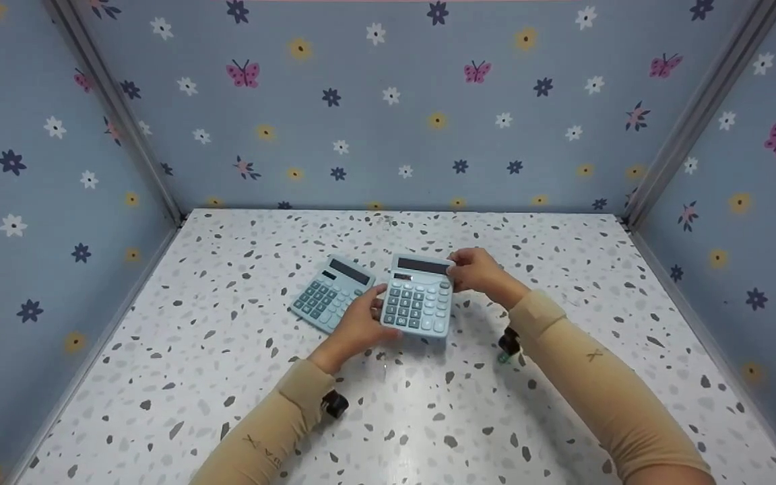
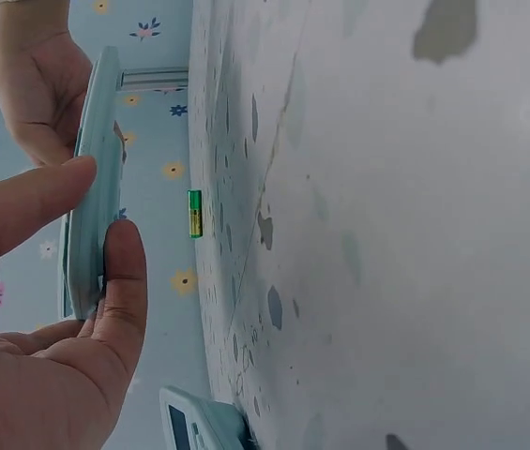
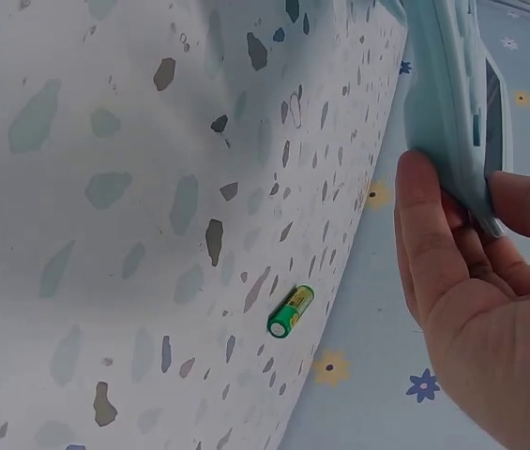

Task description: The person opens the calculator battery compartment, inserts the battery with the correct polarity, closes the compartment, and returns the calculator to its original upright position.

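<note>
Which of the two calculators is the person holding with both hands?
In the head view, the right calculator: left hand and right hand grip it; the other calculator lies on the table.

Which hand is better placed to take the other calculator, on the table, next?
Probably the left hand: it's beside the other calculator, while the right hand is beyond the held calculator. Both grip the latter, so the left would need freeing first.

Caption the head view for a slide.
Left hand and right hand hold one pale blue rectangular calculator above a speckled white table; a second pale blue calculator lies alongside.
</note>
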`<control>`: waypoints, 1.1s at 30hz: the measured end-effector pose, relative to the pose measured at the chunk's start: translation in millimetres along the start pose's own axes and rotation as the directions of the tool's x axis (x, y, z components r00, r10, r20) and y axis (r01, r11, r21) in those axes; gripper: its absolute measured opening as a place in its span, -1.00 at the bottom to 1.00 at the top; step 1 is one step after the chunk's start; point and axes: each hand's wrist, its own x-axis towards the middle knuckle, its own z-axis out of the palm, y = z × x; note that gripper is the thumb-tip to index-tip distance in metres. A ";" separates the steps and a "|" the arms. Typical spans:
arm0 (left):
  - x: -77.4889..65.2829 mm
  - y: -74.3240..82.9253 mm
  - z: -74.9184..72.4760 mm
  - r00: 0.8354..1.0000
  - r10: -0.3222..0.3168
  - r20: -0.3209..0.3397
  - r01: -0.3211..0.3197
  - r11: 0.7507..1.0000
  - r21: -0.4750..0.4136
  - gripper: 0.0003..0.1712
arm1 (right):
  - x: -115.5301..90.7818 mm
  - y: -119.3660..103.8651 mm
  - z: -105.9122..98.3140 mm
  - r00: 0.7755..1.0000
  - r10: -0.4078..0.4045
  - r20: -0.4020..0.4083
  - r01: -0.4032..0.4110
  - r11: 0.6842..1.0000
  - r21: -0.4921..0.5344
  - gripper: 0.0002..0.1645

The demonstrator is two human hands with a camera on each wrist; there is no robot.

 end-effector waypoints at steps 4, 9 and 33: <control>-0.1 0.9 0.4 1.000 0.005 0.013 -0.004 0.999 -0.048 0.25 | -4.7 -2.8 -1.9 1.000 0.021 0.000 -0.021 1.000 0.011 -0.67; 0.3 0.0 1.3 0.998 0.039 0.048 -0.030 0.985 -0.172 0.26 | -10.6 -1.4 -5.7 1.000 0.009 -0.002 -0.009 0.999 0.032 -0.64; -2.0 4.9 4.3 0.992 0.073 0.108 -0.041 0.962 -0.271 0.29 | -33.3 8.5 -19.3 1.000 -0.020 0.008 0.019 0.994 0.109 -0.71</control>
